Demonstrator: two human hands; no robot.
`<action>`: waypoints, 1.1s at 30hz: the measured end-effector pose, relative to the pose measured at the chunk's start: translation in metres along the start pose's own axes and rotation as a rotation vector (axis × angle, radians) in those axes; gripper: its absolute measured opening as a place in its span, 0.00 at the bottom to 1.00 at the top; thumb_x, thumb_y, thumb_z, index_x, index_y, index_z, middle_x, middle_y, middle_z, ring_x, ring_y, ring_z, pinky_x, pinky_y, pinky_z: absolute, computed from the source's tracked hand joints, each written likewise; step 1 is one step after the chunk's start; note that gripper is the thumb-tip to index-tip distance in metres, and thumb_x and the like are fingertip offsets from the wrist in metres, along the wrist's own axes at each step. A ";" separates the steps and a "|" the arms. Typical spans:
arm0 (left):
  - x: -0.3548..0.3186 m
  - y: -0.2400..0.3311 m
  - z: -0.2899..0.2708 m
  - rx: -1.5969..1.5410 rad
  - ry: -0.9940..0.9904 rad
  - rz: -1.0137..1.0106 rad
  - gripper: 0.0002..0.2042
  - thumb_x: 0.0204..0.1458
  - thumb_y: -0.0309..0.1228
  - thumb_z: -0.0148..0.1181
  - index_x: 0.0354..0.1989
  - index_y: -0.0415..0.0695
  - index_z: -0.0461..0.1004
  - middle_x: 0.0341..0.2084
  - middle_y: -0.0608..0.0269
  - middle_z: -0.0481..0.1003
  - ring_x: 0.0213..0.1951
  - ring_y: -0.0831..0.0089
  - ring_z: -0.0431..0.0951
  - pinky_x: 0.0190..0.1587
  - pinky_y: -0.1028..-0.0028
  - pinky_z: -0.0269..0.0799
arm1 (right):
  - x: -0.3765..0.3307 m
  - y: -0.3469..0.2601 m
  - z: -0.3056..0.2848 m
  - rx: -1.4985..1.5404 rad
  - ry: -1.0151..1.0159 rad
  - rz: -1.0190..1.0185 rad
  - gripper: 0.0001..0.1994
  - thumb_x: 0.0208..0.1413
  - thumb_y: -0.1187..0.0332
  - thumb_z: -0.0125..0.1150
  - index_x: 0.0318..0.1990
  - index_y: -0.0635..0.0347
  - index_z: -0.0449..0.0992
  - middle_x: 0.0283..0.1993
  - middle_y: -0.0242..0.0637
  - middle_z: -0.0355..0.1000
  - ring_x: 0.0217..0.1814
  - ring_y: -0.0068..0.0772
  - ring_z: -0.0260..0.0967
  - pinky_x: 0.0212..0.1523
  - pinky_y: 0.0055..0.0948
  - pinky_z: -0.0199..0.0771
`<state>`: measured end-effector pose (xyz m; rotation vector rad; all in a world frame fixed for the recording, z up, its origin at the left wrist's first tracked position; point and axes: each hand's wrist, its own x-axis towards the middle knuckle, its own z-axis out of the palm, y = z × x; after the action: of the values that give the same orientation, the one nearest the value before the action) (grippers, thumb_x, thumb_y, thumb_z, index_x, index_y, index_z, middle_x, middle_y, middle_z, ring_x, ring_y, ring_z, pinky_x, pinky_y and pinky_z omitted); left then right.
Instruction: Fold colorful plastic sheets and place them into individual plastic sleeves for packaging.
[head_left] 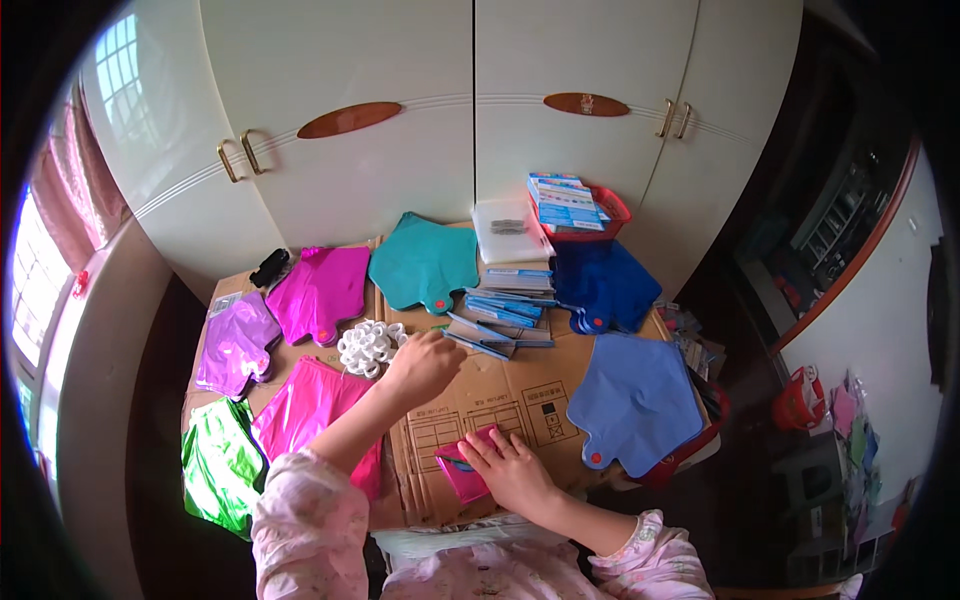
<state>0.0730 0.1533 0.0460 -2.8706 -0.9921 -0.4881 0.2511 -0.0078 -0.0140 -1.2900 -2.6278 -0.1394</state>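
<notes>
My right hand [512, 476] lies with its fingers stretched out on a folded pink foil piece [461, 483] near the front of the cardboard. My left hand [428, 366] reaches further out with its fingers curled down, beside a pile of folded blue-and-grey cards [505, 312]. Whatever its fingertips may pinch is hidden. To the left of that hand sits a heap of white plastic rings [366, 348]. A flat hot-pink foil sheet [305, 400] lies partly under my left forearm.
Around the cardboard [535, 375] lie flat foil sheets: green [222, 455], purple [236, 343], magenta [320, 290], teal [424, 262], dark blue [603, 285] and light blue [637, 398]. At the back stand a clear plastic bag [510, 232] and a red basket [612, 208] with boxes.
</notes>
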 end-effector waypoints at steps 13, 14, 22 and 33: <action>0.064 -0.056 0.039 -0.014 -0.306 0.047 0.04 0.42 0.28 0.57 0.25 0.47 0.78 0.26 0.58 0.76 0.33 0.58 0.75 0.37 0.65 0.71 | -0.002 0.003 -0.003 0.053 -0.029 -0.010 0.27 0.51 0.69 0.48 0.62 0.56 0.60 0.64 0.41 0.59 0.60 0.55 0.62 0.56 0.50 0.64; 0.066 -0.054 0.037 -0.076 -0.286 0.012 0.03 0.42 0.29 0.58 0.25 0.47 0.77 0.25 0.57 0.76 0.32 0.58 0.76 0.35 0.64 0.71 | -0.003 0.004 -0.003 0.052 -0.039 -0.016 0.28 0.51 0.70 0.48 0.63 0.55 0.59 0.64 0.41 0.59 0.60 0.56 0.61 0.56 0.51 0.64; 0.067 -0.058 0.012 -0.224 -0.323 -0.048 0.03 0.43 0.29 0.59 0.27 0.48 0.78 0.26 0.57 0.77 0.31 0.58 0.77 0.34 0.64 0.72 | -0.004 -0.001 -0.016 0.174 -0.026 -0.028 0.32 0.44 0.61 0.53 0.61 0.58 0.62 0.63 0.41 0.61 0.58 0.63 0.61 0.55 0.57 0.63; 0.080 -0.071 0.017 -0.289 -0.513 0.001 0.09 0.45 0.38 0.63 0.33 0.50 0.81 0.29 0.59 0.78 0.34 0.62 0.77 0.38 0.64 0.71 | -0.003 -0.003 -0.020 0.204 -0.043 -0.017 0.31 0.46 0.60 0.52 0.61 0.60 0.61 0.62 0.45 0.61 0.58 0.66 0.60 0.57 0.57 0.61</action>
<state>0.0936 0.2591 0.0519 -3.3464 -1.0485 0.1354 0.2538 -0.0155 0.0049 -1.2147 -2.6086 0.1524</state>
